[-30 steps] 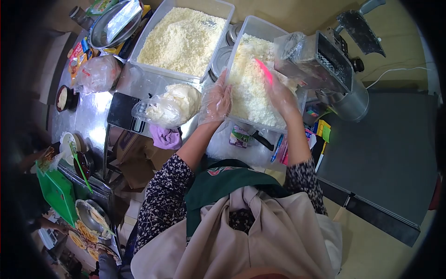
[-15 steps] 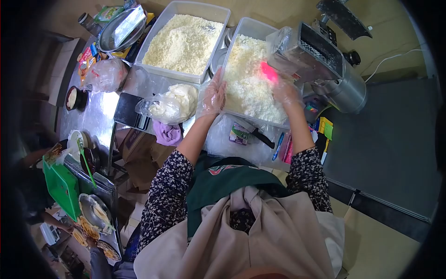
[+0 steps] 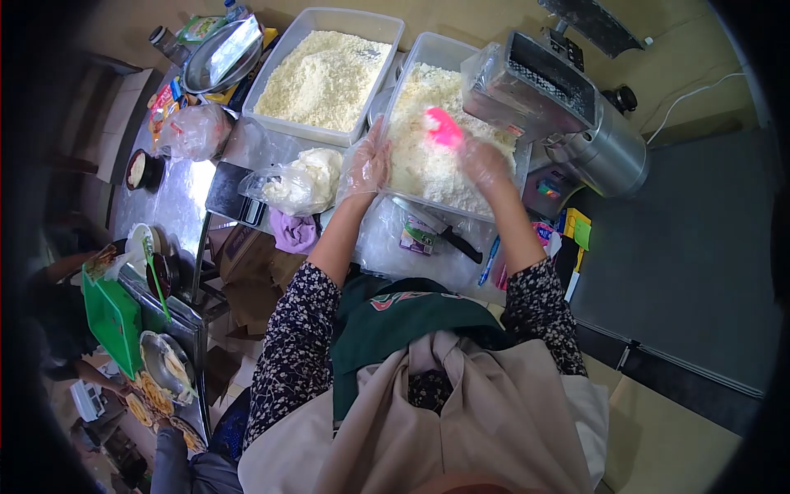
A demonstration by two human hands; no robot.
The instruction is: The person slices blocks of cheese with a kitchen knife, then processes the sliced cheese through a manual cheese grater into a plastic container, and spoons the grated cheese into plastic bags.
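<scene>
My right hand (image 3: 484,165), in a clear plastic glove, grips a bright pink scoop (image 3: 445,129) over the right-hand clear plastic tub (image 3: 428,203). Pale, crumbly white powder (image 3: 424,165) fills much of that tub, and some white clings to the scoop's tip. My gloved left hand (image 3: 368,165) holds the tub's left side wall, its fingers pointing up along the edge. Beside the left hand lies a plastic bag of soft white mass (image 3: 300,185).
A second tub (image 3: 362,132) of pale powder stands behind left. A metal machine (image 3: 539,90) overhangs the right tub. In front lie a knife (image 3: 448,235) and a purple cloth (image 3: 294,233). Another person's hands work near flat rounds (image 3: 152,395) and a green tray (image 3: 111,321) at lower left.
My right hand and the pink scoop have moved left across the powder, and more of the scoop shows. The left hand stays at the tub's side. The whole view has shifted slightly.
</scene>
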